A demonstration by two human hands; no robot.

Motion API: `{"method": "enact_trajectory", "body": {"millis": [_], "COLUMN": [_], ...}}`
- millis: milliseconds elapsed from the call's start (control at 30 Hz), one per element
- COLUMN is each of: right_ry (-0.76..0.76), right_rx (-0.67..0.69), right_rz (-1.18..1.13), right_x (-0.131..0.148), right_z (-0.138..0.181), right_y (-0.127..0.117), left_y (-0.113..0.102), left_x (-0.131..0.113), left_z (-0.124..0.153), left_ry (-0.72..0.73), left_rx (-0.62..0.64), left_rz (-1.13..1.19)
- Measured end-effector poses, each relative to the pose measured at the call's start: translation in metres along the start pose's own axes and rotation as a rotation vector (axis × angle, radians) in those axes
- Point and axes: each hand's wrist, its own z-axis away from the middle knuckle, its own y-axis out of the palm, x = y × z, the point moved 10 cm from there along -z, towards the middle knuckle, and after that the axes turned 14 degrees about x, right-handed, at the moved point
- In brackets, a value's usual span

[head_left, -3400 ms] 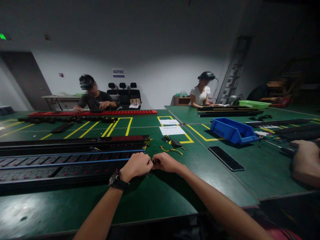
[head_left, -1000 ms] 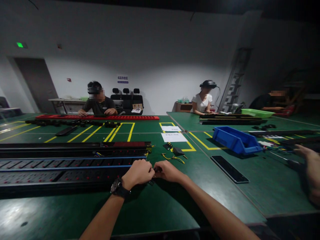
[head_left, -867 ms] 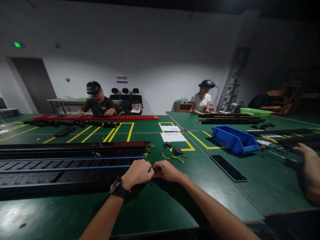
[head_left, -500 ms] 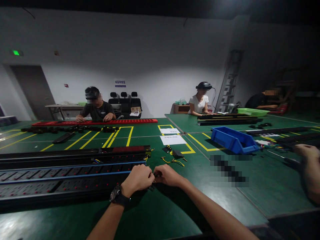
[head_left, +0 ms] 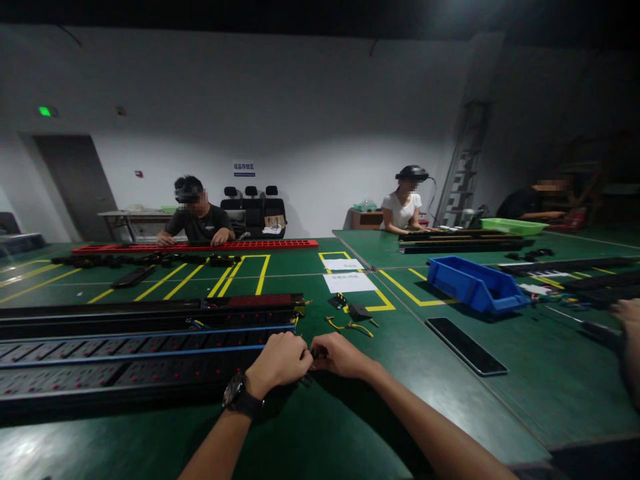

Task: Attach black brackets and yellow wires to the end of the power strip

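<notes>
My left hand (head_left: pixel 281 360), with a watch (head_left: pixel 240 395) on its wrist, is closed at the right end of the long black socket strips (head_left: pixel 170 372). My right hand (head_left: pixel 345 357) pinches against it, fingertips nearly meeting the left ones. Something small and dark shows at and below the fingers; its kind is too hidden to tell. Just beyond the hands lie short yellow-green wires (head_left: pixel 353 327) and a small black block (head_left: pixel 359 311). Blue edging (head_left: pixel 220 351) runs along the strips, which carry rows of red dots.
A phone (head_left: pixel 465 347) lies to the right, below a blue bin (head_left: pixel 473 283). White papers (head_left: pixel 350 282) are on the green table (head_left: pixel 415 413) ahead. A co-worker's hand (head_left: pixel 627 317) is at the right edge, near a screwdriver (head_left: pixel 595 328). Two people sit opposite, one behind a red rail (head_left: pixel 250 245).
The whole view has shifted slightly, moving the scene a little rightward. Both hands stay together at the strip's end, with only a small change in the fingers.
</notes>
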Motion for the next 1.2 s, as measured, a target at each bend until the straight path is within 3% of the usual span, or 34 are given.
{"method": "enact_trajectory", "body": {"millis": [1200], "right_ry": [-0.024], "right_rx": [0.015], "right_rz": [-0.011], "right_x": [0.0067], "right_z": [0.0010], "right_y": [-0.0027], "left_y": [-0.0024], "left_x": [-0.0010], "left_z": [0.0024], "left_ry": [-0.010], "left_rx": [0.001], "left_rz": [0.022]}}
